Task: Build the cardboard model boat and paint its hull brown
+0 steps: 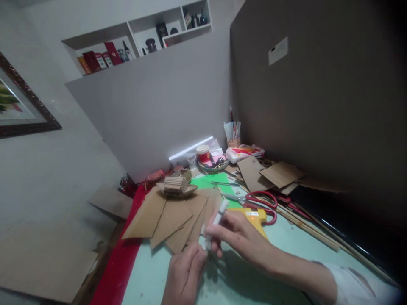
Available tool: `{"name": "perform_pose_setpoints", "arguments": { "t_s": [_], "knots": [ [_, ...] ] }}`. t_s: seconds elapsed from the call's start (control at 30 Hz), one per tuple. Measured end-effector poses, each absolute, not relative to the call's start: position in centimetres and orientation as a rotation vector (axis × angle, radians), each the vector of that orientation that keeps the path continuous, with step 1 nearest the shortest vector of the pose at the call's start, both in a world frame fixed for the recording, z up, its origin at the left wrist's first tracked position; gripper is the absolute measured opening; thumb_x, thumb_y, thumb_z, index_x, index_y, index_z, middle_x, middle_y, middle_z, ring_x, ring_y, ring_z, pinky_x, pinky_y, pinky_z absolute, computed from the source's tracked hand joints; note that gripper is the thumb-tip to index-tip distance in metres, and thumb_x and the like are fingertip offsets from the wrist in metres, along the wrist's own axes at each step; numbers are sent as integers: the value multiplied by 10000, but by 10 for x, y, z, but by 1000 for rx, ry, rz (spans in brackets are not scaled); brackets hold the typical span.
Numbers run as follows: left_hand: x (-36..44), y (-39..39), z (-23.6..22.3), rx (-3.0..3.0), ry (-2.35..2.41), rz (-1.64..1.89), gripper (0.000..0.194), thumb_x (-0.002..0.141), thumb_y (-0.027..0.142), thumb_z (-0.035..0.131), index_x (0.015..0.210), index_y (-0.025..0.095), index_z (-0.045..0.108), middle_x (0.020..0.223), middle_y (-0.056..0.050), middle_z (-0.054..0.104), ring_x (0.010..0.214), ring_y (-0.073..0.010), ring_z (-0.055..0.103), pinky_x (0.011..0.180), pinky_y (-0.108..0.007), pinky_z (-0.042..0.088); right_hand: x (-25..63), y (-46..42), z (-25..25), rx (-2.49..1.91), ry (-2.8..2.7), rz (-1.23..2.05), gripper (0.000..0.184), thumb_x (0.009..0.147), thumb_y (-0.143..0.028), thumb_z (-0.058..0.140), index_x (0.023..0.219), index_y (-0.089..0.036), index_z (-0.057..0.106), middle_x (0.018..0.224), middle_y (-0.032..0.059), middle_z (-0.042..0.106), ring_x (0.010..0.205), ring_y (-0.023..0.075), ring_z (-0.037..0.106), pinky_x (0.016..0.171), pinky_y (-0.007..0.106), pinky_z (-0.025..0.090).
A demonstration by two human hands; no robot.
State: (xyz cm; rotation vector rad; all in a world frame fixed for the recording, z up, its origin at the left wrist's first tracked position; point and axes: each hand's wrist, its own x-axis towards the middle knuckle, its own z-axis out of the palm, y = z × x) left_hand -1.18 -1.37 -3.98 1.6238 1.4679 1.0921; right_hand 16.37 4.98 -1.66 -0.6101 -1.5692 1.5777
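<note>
Currently, the right hand (234, 232) grips a white pen (220, 214), angled down to the left hand (186, 273) (curled; whether it pinches anything, I cannot tell); a slip could jab that hand, a careless swing nudge the glue gun (261, 216) just beyond the right.

Left hand (184, 273) and right hand (237, 235) bare; whitish right sleeve (352, 286) with a greyish patch

No lettering, brand, number or sign can be read.
</note>
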Motion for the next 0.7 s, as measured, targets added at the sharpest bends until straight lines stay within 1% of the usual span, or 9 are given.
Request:
{"name": "perform_pose_setpoints", "arguments": {
  "t_s": [0.1,0.23,0.3,0.4,0.57,0.7],
  "knots": [
    [-7,-11,-32,1629,1493,1127,485,883,630,516,698,203,650,543,45,333,497,-121,301,499,-295,192,165,51,-14,-604,-1569,1528,273,935,-390,629,829,-139,642,666,10,664,575,114,626,583,218,488],
    [-8,-7,-21,1523,1436,1106,501,883,658,485,760,195,629,569,60,285,491,-106,223,480,-285,135,162,54,1,-563,-1555,1485,267,944,-363,608,787,-147,603,658,1,650,573,109,621,580,217,495],
    [-12,-6,-16,1466,1397,1101,497,874,665,499,722,197,571,566,72,262,480,-94,200,467,-263,123,159,57,12,-536,-1565,1467,263,948,-349,594,784,-144,602,655,4,643,575,113,618,573,222,498],
    [-23,-2,-9,1348,1319,1058,502,829,677,568,672,210,473,530,99,227,452,-73,170,433,-223,119,154,61,28,-502,-1603,1442,239,938,-317,609,781,-138,620,653,6,646,569,112,615,579,227,496],
    [-38,11,6,1272,1271,1047,491,801,673,614,705,210,479,492,120,249,417,-53,135,381,-180,123,139,65,42,-498,-1631,1412,228,949,-250,610,753,-133,613,632,-16,632,554,100,603,585,233,503],
    [-46,14,13,1258,1248,1087,481,816,640,620,669,204,479,483,117,254,410,-49,129,363,-162,143,131,79,58,-508,-1670,1379,257,961,-289,636,766,-121,629,648,-33,626,574,103,618,596,250,533]
  ]
}}
